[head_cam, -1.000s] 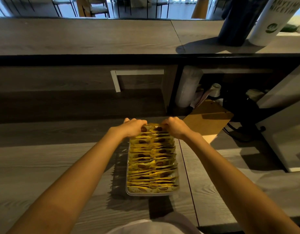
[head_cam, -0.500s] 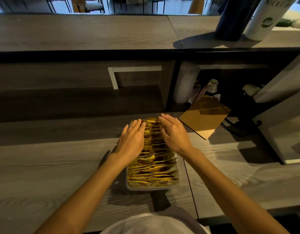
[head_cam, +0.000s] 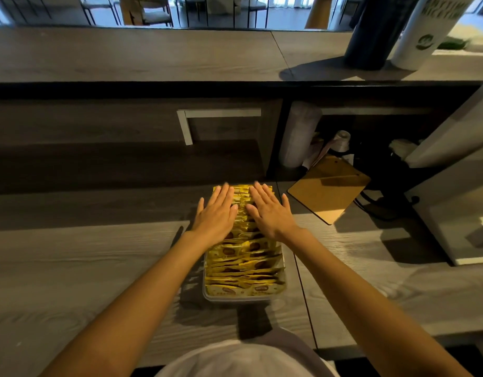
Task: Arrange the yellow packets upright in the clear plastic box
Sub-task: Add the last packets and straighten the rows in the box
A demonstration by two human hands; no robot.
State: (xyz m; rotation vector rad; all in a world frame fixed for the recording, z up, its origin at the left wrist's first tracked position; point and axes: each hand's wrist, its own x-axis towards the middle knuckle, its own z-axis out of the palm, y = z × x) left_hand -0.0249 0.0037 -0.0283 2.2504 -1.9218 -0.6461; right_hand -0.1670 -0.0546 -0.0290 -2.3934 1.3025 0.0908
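Now both hands lie flat on yellow packets.

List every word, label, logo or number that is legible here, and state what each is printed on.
"ANYTIM...": green capitals on the white cylinder, cut off by the frame edge, so the reading is uncertain.
Second row of green capitals below it: too blurred to read.
Round green logo on the same cylinder: no legible words.
Yellow packets in the clear plastic box: brown oval marks, print too small to read.
Numbers: none visible.
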